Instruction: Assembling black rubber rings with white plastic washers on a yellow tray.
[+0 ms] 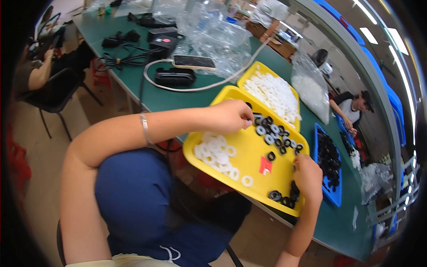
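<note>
A yellow tray (pixel 249 192) lies before me with white rings (pixel 216 153) heaped at its left side. Black and pale grey rings (pixel 275 133) are scattered along its far side, and more black rings (pixel 284 199) lie in its near right corner. My left hand (pixel 229 116) is over the far edge, fingertips pinched together beside the black and grey rings; what they hold is too small to name. Over the right edge, my right hand (pixel 308 175) has its fingers curled together near the black rings, its grip mostly hidden. A red patch (pixel 265 165) with a small white piece sits mid-tray.
Behind stands a second yellow tray (pixel 272 95) full of white parts. To the right are a blue tray (pixel 328 167) of black parts and a clear bag (pixel 311 86). A phone (pixel 194 62), black case (pixel 175 76), pale cable and plastic bags occupy the far green table (pixel 160 101). People sit nearby.
</note>
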`<state>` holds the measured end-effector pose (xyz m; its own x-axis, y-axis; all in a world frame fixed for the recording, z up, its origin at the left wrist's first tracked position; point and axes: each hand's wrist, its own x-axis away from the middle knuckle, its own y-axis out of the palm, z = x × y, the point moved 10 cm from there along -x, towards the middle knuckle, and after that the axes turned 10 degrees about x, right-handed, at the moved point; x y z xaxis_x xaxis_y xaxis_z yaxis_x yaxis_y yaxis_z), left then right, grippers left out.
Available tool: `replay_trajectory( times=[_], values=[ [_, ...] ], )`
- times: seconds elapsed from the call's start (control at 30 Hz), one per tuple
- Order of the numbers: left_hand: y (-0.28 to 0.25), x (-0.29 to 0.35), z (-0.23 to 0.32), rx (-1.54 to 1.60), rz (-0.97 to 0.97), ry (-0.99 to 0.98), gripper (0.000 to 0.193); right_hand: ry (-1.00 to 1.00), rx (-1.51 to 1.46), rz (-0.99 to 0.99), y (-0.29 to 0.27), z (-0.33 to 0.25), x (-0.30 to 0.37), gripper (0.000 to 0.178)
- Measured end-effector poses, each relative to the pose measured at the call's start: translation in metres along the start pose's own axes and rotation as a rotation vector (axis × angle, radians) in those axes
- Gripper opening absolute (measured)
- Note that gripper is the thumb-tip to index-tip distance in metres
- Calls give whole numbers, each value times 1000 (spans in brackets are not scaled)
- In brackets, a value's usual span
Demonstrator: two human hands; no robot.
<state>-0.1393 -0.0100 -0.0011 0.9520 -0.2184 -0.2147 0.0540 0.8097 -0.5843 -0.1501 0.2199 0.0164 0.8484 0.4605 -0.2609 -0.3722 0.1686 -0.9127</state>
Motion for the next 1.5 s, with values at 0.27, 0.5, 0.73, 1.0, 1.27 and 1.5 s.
replay_trajectory(
  times=[0.27,0.5,0.73,1.0,1.27,1.5],
  values=[
    [38,12,3,978,-188,-248,29,44,64,-162,11,4,4,14],
    [35,16,9,611,-182,-259,36,8,32,-103,7,-1,0,11],
    [22,15,-3,273,-168,-222,48,-70,-308,171,-25,-21,-5,9],
    [21,31,12,-356,-386,-77,30,-134,-554,138,-33,-32,-4,12],
    [22,26,28,46,-300,-14,25,-256,-1331,-95,-46,-45,3,22],
    [43,23,48,714,-267,-103,16,-217,-1549,-95,-46,-46,8,24]
  ],
)
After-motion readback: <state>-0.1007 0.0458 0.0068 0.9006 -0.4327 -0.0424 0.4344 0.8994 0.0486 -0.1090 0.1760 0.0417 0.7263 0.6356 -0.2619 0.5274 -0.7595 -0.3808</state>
